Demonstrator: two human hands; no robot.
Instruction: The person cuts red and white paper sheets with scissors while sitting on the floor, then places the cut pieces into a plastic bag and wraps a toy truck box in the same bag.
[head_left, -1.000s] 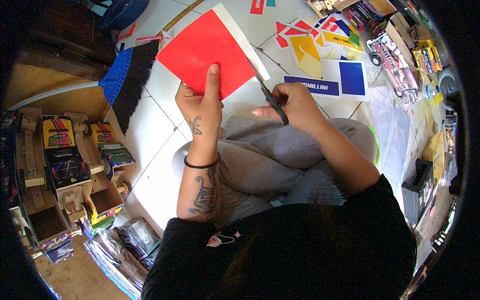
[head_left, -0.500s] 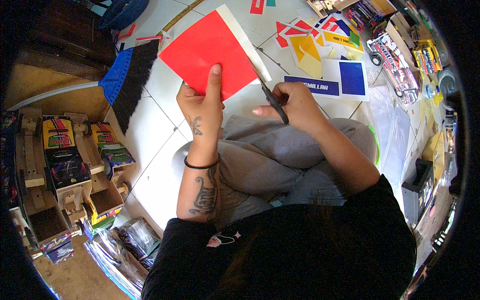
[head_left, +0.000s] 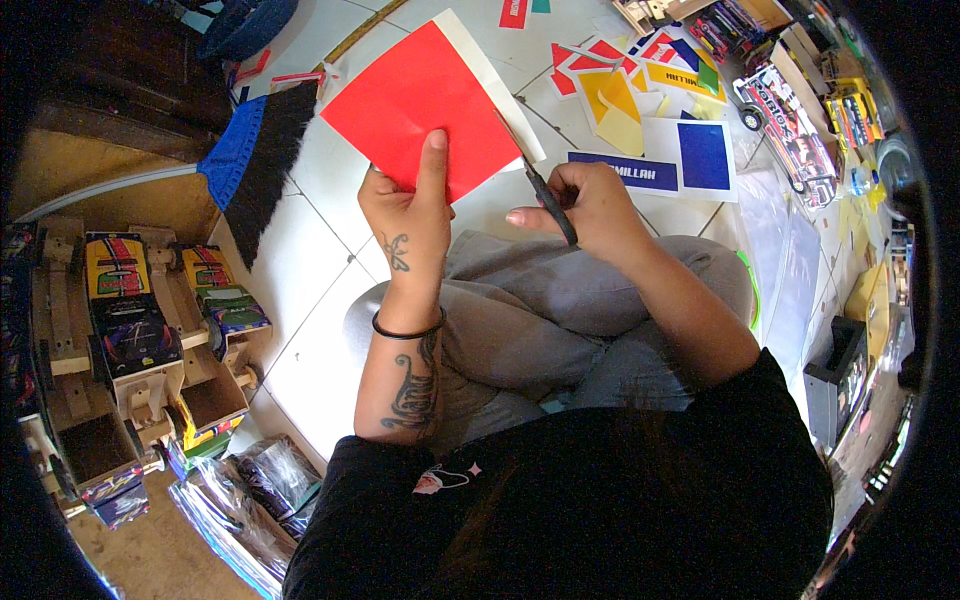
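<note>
A: Head view, left hand?
B: Left hand point(head_left: 412, 195) is closed in a pinch on the red sheet point(head_left: 415, 105), thumb flat on the red face. The other fingers are mostly behind it, hard to make out.
A: Where's the sheet?
B: Held up above the floor tiles point(head_left: 315, 255), in front of the crossed legs, tilted, white margin along its right side.
A: Right hand?
B: Right hand point(head_left: 598, 210) is curled round the black-handled scissors point(head_left: 548, 205), thumb sticking out to the left. Can't see how the fingers sit in the handle loops.
A: Blades?
B: At the sheet's right edge, near the red-white border. Thin and partly lost against the paper; can't tell how far apart they are.
A: Around it?
B: Blue-printed white sheet point(head_left: 715, 190) beyond the right hand, its near part covered by that hand. Overlapping colored paper pieces point(head_left: 615, 105) behind, lower ones hidden. Broom point(head_left: 265, 150) at left, bristles partly in shadow. Wooden toy trucks point(head_left: 135, 330) lower left, the outermost lost in the dark rim.
</note>
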